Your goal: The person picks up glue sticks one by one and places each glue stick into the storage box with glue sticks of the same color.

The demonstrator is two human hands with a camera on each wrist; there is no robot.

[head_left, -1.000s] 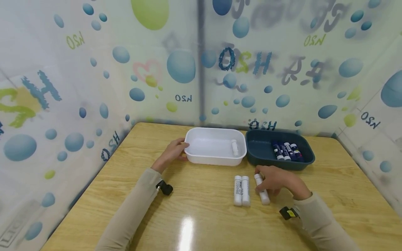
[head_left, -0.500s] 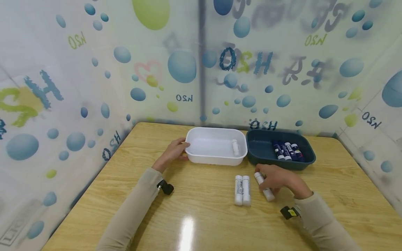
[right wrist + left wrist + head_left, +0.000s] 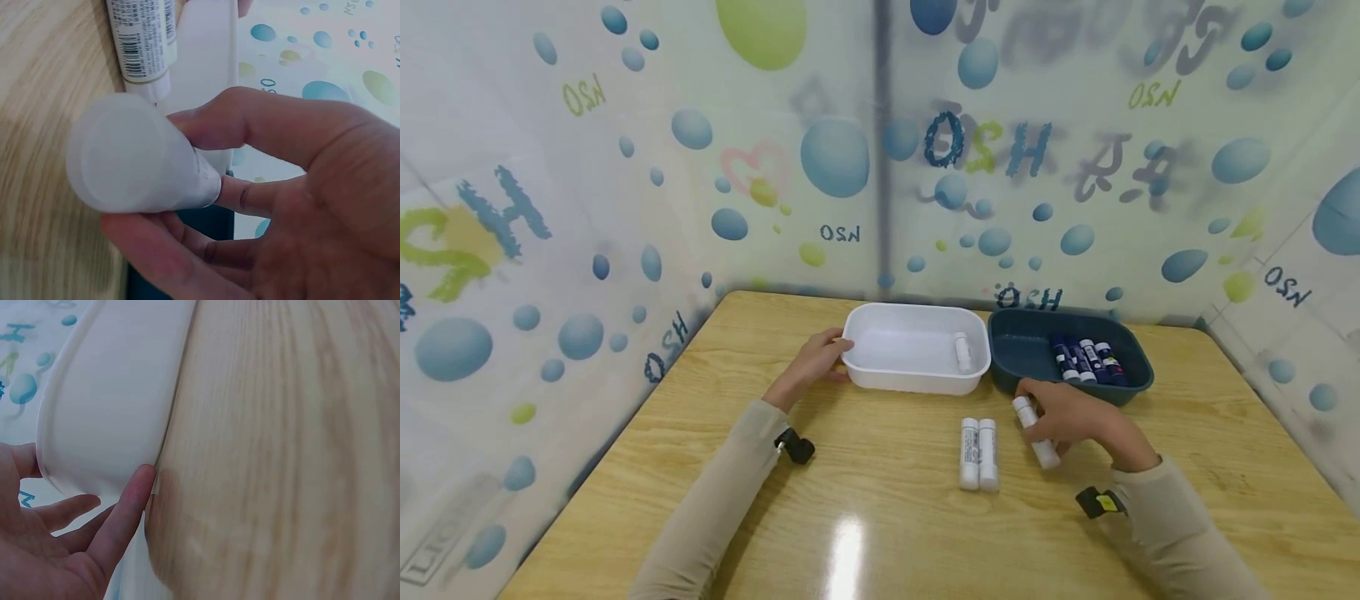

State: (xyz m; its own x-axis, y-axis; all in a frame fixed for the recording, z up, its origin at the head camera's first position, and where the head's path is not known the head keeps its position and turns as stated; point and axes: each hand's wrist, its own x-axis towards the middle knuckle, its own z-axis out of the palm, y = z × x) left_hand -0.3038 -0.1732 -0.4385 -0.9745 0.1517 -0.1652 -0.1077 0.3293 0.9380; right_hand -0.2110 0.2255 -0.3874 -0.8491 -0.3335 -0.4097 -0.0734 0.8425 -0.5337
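Observation:
In the head view my left hand (image 3: 812, 367) holds the left end of a white plastic tray (image 3: 917, 383), thumb over the rim and fingers against the outer wall. The left wrist view shows the fingertips (image 3: 142, 478) touching that wall. My right hand (image 3: 1071, 417) grips a white glue stick (image 3: 1036, 433) between thumb and fingers, tilted, just in front of a dark teal tray (image 3: 1015, 367). In the right wrist view the glue stick's round end (image 3: 119, 156) faces the camera. Two more white glue sticks (image 3: 970, 454) lie side by side on the table to its left.
One white glue stick (image 3: 962, 352) lies inside the white tray at its right side. Several navy-and-white glue sticks (image 3: 1086, 362) lie in the dark tray. Both trays stand side by side on the wooden table (image 3: 790, 517), near the patterned curtain (image 3: 760, 250) behind.
My right hand has moved slightly up and to the right with the glue stick, which has come off its earlier place and tilted more. The left hand stays at the white tray.

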